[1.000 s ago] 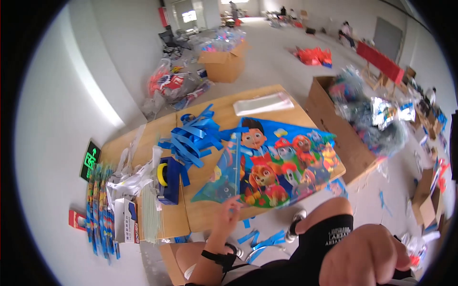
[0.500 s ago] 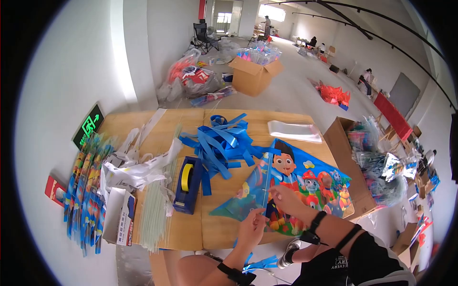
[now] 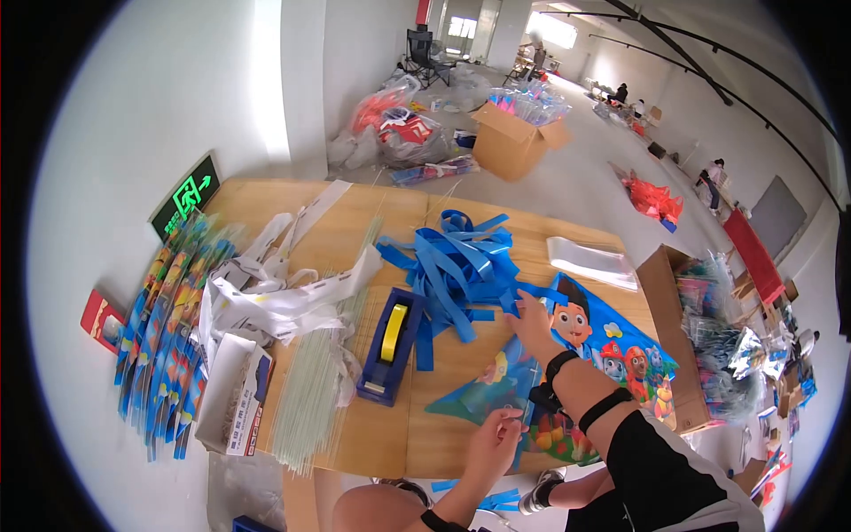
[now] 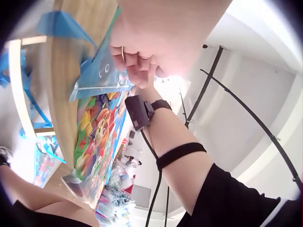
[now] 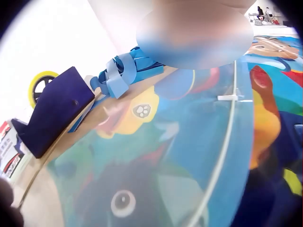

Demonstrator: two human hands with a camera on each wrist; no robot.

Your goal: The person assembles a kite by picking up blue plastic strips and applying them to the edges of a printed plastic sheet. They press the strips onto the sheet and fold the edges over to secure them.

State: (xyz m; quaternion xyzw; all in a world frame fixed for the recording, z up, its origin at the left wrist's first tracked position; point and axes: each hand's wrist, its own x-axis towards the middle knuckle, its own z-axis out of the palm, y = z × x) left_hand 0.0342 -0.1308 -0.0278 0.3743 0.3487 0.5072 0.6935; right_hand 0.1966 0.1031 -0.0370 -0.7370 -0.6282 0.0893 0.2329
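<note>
**Right hand extended to the ribbon pile; left hand on the kite edge**

Since the earlier frame, the right hand (image 3: 532, 321) has left the near part of the kite (image 3: 612, 355) and reached forward to the far tip of it, where its straight, relaxed fingers meet the blue ribbons (image 3: 456, 262). Whether the fingers pinch a ribbon cannot be told. The left hand (image 3: 496, 441) remains at the near edge of the kite, fingers curled onto the sheet; the left wrist view shows the fingertips (image 4: 137, 66) bunched against the blue border of the kite (image 4: 102, 118).

The kite lies flat on the wooden table (image 3: 355, 222), at its near right corner, printed side up. A thin white rod (image 5: 222, 156) runs along the sheet in the right wrist view.

A blue tape dispenser (image 3: 390, 346) with a yellow roll stands just left of the kite. Green rods (image 3: 310, 399) lie left of the dispenser. A cardboard box (image 3: 669, 337) stands right of the table.
</note>
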